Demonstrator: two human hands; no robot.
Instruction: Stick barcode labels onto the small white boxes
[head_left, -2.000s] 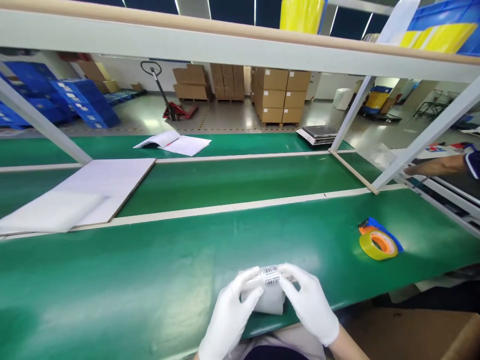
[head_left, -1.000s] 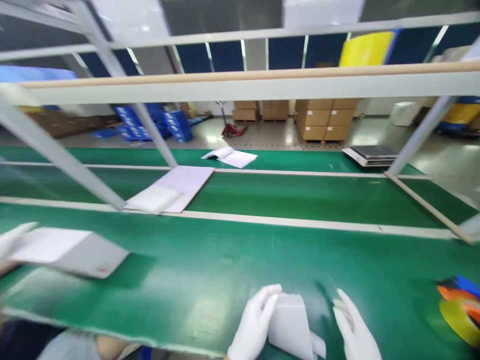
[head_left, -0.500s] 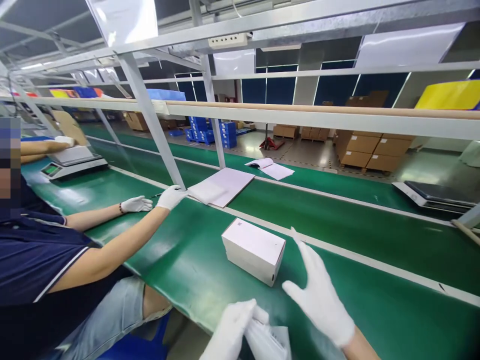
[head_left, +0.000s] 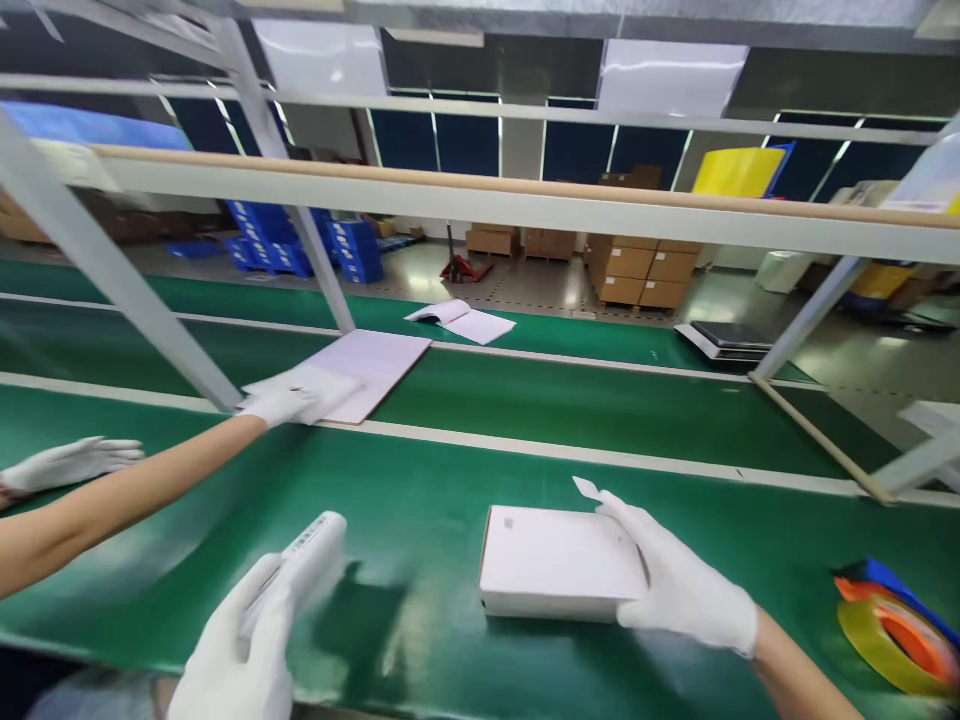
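Observation:
My left hand (head_left: 251,630), in a white glove, is closed around a slim white object (head_left: 319,555) with a strip of dark print along its edge. I cannot make out its kind; it is held above the bench, left of the white box. My gloved right hand (head_left: 679,580) grips the right end of the closed white box (head_left: 559,560), thumb at the front and fingers behind. A pale pointed tip sticks out past the right fingers. The box has a small square mark at its top left corner and rests on the green bench surface (head_left: 420,480).
A co-worker's gloved hand (head_left: 281,400) touches a thin white packet on a pale board (head_left: 375,375); their other gloved hand (head_left: 71,465) lies farther left. Tape rolls (head_left: 892,630) sit at right. An open booklet (head_left: 465,322) and a black-topped scale (head_left: 724,340) lie beyond. A rail (head_left: 480,205) crosses above.
My view has turned right. My right hand, open beside the box before, now grips its right end, and the box lies more squarely to me. My left hand has moved left, raising the slim white object.

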